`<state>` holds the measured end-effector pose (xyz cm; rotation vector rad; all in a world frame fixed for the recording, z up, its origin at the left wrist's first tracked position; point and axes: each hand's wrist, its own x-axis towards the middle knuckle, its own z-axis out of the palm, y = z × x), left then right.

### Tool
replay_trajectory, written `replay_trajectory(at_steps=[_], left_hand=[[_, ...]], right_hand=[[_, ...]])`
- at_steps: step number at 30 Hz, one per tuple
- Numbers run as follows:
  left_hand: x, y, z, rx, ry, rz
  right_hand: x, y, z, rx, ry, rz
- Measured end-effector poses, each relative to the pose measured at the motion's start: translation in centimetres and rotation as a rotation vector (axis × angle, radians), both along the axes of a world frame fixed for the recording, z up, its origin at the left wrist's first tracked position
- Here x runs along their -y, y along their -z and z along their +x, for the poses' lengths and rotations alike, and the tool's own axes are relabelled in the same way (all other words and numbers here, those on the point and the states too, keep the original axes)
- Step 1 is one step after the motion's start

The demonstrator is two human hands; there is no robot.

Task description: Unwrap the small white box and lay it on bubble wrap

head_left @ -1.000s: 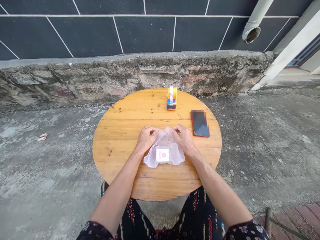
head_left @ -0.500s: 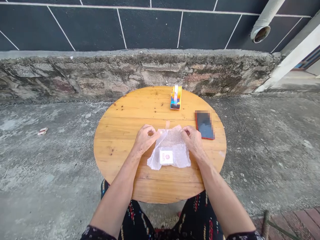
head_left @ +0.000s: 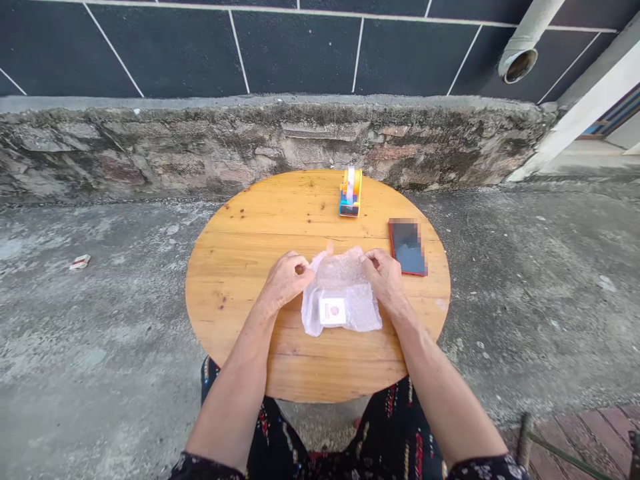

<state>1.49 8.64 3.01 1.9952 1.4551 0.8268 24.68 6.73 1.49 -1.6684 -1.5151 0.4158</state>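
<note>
A sheet of bubble wrap [head_left: 350, 273] lies spread on the round wooden table [head_left: 235, 267]. On its near half rests a small white box [head_left: 333, 311] with red print, apparently under or within a layer of the wrap. My left hand [head_left: 286, 281] pinches at the wrap's far left edge, thumb and forefinger together. The far right corner of the wrap is between the closed fingers of my right hand [head_left: 384, 275]. A short strip of tape [head_left: 330, 246] shows at the wrap's far edge.
A yellow and blue tape dispenser [head_left: 351, 193] stands toward the table's far side. Right of my right hand lies a phone [head_left: 407, 248] with a red edge. A stone wall base [head_left: 225, 143] runs behind the table; a pipe [head_left: 523, 57] juts out at upper right.
My left hand has shifted slightly left and nearer. The wrap's left side has drawn inward, closer to the box. My right hand has hardly moved.
</note>
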Motion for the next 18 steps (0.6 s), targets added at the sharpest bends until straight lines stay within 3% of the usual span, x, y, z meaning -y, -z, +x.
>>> replay_trajectory(at_steps=[8, 18], left_hand=[[-0.9, 0.4, -0.8, -0.023, -0.247, -0.045], [-1.1, 0.8, -1.2, -0.085, -0.3, -0.027]], right_hand=[[-0.4, 0.2, 0.5, -0.033, 0.047, 0.035], [-0.8, 0.4, 0.9, -0.011, 0.079, 0.045]])
